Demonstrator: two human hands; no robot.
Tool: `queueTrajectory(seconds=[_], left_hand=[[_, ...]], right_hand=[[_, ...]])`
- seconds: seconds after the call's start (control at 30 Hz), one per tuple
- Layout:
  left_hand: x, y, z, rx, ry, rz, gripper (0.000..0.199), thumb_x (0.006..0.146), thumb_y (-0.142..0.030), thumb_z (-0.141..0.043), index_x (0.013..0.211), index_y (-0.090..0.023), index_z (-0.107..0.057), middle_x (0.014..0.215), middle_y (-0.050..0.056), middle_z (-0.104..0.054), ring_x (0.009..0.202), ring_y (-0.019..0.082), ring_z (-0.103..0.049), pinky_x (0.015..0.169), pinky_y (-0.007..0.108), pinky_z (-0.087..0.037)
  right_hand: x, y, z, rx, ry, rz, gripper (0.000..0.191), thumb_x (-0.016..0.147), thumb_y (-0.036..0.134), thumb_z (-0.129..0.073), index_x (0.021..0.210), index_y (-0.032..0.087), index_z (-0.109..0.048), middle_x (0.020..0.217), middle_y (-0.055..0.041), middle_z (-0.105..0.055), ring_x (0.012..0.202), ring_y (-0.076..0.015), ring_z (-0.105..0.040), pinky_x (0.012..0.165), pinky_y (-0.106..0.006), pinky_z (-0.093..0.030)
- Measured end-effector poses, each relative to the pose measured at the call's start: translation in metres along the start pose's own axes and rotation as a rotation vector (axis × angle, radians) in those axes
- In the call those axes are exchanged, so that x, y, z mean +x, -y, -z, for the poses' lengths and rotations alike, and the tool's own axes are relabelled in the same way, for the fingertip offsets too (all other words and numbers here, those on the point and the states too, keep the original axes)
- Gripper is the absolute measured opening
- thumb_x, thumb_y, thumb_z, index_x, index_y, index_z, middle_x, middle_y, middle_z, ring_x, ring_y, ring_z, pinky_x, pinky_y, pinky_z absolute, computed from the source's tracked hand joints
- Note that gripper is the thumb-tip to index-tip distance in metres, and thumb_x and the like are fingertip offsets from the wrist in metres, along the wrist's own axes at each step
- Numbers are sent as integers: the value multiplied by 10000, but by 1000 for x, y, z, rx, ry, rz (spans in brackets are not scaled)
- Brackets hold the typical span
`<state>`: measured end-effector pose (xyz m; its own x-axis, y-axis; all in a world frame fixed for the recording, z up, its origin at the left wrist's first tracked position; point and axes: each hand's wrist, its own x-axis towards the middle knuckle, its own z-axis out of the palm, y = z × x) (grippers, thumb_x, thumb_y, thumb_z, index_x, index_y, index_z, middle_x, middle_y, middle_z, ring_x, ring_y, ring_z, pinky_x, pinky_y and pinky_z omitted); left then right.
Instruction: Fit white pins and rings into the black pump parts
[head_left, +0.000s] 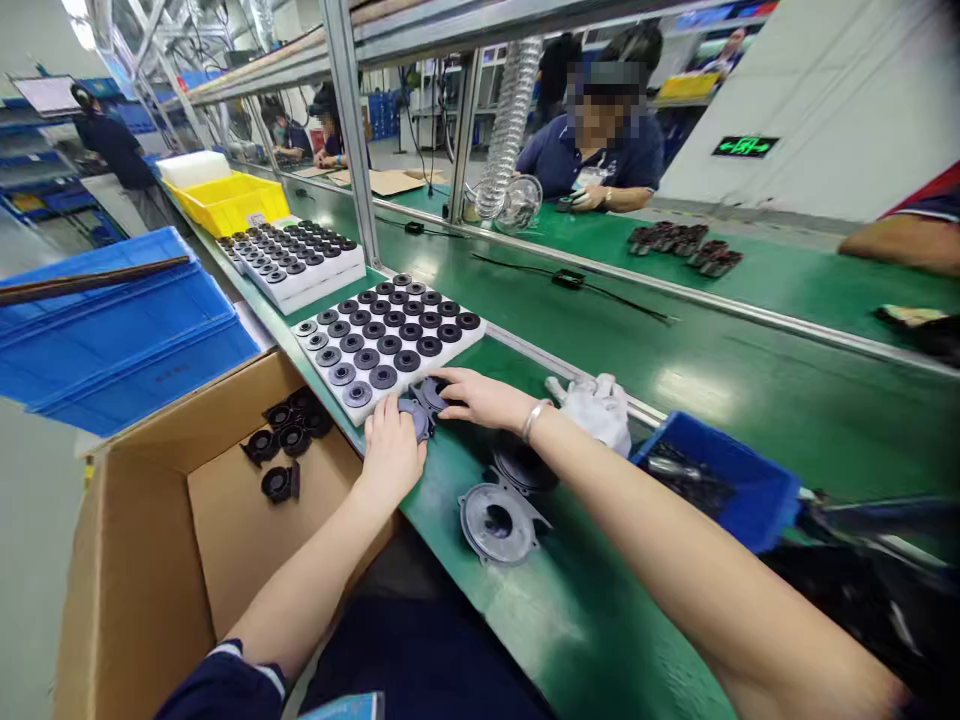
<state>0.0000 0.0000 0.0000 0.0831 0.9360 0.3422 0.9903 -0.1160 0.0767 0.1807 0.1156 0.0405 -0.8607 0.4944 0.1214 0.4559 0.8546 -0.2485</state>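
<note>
My left hand (393, 450) has its fingers closed on a round grey housing (415, 418) at the near corner of a white foam tray (466, 352). Just right of it, my right hand (476, 397) curls its fingers over a second dark round housing (433, 394). The two housings lie side by side, close together, partly hidden by the fingers. Rows of black round discs (382, 376) fill the tray. Nearer to me on the green bench lie a grey round housing (498, 522) and a darker one (523, 462), the latter partly behind my right forearm.
A cardboard box (142, 560) with several black fans (277, 482) stands left of the bench (600, 620). White gloves (600, 412) and a blue bin (757, 500) lie right. A metal post (351, 130) rises behind the tray. A person (551, 150) works across the bench.
</note>
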Motion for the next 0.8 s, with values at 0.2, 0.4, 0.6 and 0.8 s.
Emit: queueTrajectory(seconds=[0.2, 0.4, 0.6, 0.8], left_hand=[[14, -7, -6, -43, -14, -29, 306, 846, -292, -646, 1038, -64, -577, 1423, 275, -436, 1364, 413, -388, 1049, 557, -406], [4, -1, 9, -153, -155, -118, 373, 885, -381, -605, 1109, -88, -546, 1445, 280, -395, 1399, 428, -334, 1103, 592, -349], [-44, -24, 36, -445, 23, -536, 445, 858, -481, -624, 1166, -175, -532, 1428, 179, -444, 1399, 325, -358, 1136, 524, -362], [-66, -54, 17, -400, 208, -654, 276, 863, -394, -638, 977, -150, -578, 1501, 169, -386, 1414, 315, -341, 1142, 473, -389]], right_hand=[[-3, -6, 1, -9, -18, -56, 215, 914, 227, -654, 1050, 68, -704, 1438, -183, -461, 1293, -306, -483, 1123, -415, -407], [-53, 14, 31, -2, -274, -226, 328, 980, 261, -537, 1253, 91, -606, 1429, -172, -456, 1272, -278, -504, 1100, -426, -432], [-124, 50, 25, 17, -202, -277, 320, 996, 340, -514, 1206, 133, -637, 1269, -147, -571, 1150, -258, -579, 1026, -443, -495], [-135, 64, -22, -101, -234, -432, 467, 993, 395, -521, 1374, 125, -504, 1436, -182, -424, 1236, -303, -517, 1012, -468, -498]])
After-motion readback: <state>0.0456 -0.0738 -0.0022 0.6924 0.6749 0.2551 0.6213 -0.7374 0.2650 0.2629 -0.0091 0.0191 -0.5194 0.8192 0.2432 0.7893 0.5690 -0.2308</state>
